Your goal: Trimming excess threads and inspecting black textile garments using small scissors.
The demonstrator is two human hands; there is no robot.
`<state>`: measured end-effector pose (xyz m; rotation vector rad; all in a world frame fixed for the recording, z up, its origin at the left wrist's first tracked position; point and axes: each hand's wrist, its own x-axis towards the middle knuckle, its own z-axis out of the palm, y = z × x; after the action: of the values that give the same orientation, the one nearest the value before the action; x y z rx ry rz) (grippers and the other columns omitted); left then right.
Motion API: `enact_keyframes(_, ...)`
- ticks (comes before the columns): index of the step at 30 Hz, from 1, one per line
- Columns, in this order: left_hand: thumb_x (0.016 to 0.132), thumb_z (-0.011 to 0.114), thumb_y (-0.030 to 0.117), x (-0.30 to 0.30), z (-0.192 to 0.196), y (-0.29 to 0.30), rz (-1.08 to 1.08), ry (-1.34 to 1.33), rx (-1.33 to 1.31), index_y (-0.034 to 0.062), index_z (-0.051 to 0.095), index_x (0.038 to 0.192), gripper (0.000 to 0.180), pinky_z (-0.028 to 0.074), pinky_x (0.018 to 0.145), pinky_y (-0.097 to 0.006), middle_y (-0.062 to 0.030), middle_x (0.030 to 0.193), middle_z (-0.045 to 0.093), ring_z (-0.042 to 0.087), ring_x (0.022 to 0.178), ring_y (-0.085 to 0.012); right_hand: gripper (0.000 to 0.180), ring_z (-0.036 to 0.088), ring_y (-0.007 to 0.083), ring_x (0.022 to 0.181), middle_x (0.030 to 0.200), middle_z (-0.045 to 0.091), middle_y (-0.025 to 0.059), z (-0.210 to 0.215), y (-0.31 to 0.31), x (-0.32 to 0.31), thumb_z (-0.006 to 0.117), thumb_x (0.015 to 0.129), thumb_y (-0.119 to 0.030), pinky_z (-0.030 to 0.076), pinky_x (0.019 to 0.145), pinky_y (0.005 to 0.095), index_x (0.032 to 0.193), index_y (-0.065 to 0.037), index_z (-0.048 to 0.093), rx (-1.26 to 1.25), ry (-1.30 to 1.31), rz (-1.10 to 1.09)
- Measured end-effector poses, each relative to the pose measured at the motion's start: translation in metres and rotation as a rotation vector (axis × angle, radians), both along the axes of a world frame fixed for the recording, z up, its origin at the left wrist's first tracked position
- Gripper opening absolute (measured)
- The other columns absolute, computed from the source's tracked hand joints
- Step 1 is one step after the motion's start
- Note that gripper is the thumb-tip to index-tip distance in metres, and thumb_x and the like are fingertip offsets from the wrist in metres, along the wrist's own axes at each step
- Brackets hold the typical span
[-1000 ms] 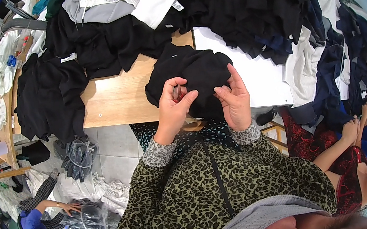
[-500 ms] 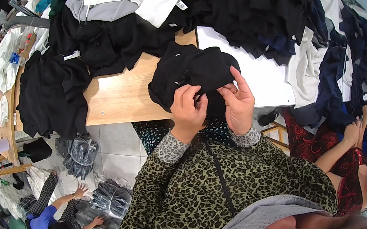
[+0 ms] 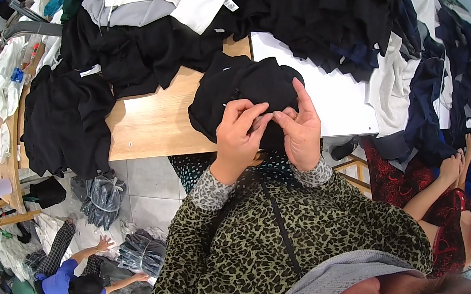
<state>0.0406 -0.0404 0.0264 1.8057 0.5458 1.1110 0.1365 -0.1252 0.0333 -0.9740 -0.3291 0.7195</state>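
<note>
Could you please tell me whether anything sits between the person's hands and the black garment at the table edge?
Nothing visible does. The left hand and right hand are already on the black garment, fingertips pinching a small spot on it. The other clothes lie farther back on the table.

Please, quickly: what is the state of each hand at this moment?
Left hand: closed, its grip pinching the black garment at the wooden table edge.
Right hand: closed, pinching the same black garment beside the left.

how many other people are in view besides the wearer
2. One in a blue top crouches on the floor at lower left; one in a red dress sits at lower right. More may be hidden.
</note>
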Motion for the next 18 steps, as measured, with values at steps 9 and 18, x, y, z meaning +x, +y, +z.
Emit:
enact_keyframes(9,0.089,0.061,0.011,-0.003,-0.006,0.019,-0.209,-0.169,-1.092,0.0015,0.06,0.087,0.01,0.03,0.044,-0.018,0.0055,0.07,0.048,0.038,0.053,-0.0018,0.072,0.052,0.0072,0.079,0.12,0.043,0.0065,0.002,-0.002,0.003,0.056,0.079,0.014,0.05,0.077,0.0227,0.142,0.001,0.022,-0.047,0.029,0.057)
enact_keyframes(18,0.08,0.069,0.005,-0.01,-0.016,0.011,0.041,-0.058,-0.145,0.0025,0.057,0.087,0.014,0.033,0.046,-0.018,-0.0003,0.079,0.049,0.04,0.055,-0.0037,0.071,0.054,0.0078,0.078,0.112,0.047,0.0064,0.001,-0.002,0.004,0.056,0.081,0.01,0.051,0.075,0.0254,0.142,0.0,0.022,-0.063,0.063,0.045)
